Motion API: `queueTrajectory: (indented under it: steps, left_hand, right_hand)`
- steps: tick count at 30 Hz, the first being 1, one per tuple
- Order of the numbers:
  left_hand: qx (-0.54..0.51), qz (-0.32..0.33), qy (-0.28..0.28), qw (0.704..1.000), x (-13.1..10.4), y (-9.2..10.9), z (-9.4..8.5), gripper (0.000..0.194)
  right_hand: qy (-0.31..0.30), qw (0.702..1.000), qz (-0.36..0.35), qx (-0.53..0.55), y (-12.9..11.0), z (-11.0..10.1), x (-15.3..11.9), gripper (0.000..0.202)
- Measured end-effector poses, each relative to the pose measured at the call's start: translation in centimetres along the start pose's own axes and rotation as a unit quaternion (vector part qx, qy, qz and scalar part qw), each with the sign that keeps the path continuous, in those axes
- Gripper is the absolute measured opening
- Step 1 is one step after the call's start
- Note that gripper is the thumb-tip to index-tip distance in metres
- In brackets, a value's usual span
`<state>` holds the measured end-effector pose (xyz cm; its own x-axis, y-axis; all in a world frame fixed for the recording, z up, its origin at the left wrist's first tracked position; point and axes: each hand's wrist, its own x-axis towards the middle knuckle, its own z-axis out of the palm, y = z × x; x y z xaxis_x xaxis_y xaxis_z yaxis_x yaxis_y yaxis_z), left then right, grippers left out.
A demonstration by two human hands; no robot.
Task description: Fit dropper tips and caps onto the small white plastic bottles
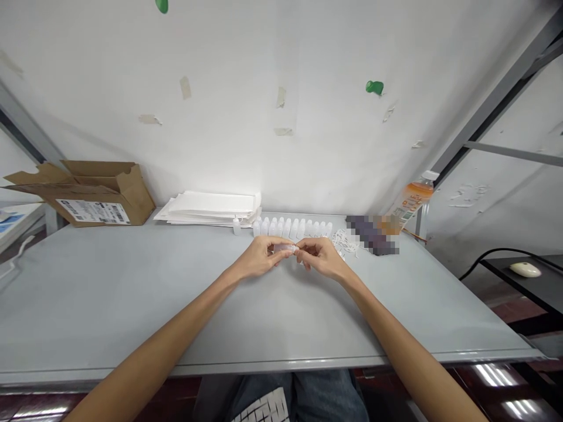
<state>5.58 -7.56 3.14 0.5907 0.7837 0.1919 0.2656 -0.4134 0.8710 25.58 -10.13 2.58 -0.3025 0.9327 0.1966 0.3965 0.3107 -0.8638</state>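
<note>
My left hand (261,256) is closed around a small translucent white bottle (285,248), which lies sideways with its neck toward the right. At that neck end the fingertips of my right hand (320,256) are pinched together; whatever small piece they hold is hidden. Just beyond both hands stand several similar white bottles (288,227) in close rows. One more bottle (236,227) stands apart to their left, with a thin tip on top. A loose pile of small white plastic pieces (346,241) lies to the right of my right hand.
On the grey table (281,328), a cardboard box (94,196) sits at back left and a stack of white sheets (211,206) by the wall. Back right are a bottle of orange drink (413,199) and a blurred dark object (372,234). A mouse (525,269) rests on a side shelf.
</note>
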Motion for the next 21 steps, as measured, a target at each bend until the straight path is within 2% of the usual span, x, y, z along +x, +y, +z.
queueTrajectory:
  steps: [6, 21]
  left_hand:
    - [0.027, 0.035, 0.032, 0.998, 0.11, -0.54, 0.04, 0.031]
    - [-0.022, 0.044, 0.044, 0.998, 0.24, -0.84, 0.08, 0.032]
  right_hand:
    - [-0.004, 1.000, -0.001, 0.017, -0.08, 0.08, -0.01, 0.019]
    - [-0.003, 0.999, 0.009, 0.049, -0.53, 0.38, -0.05, 0.020]
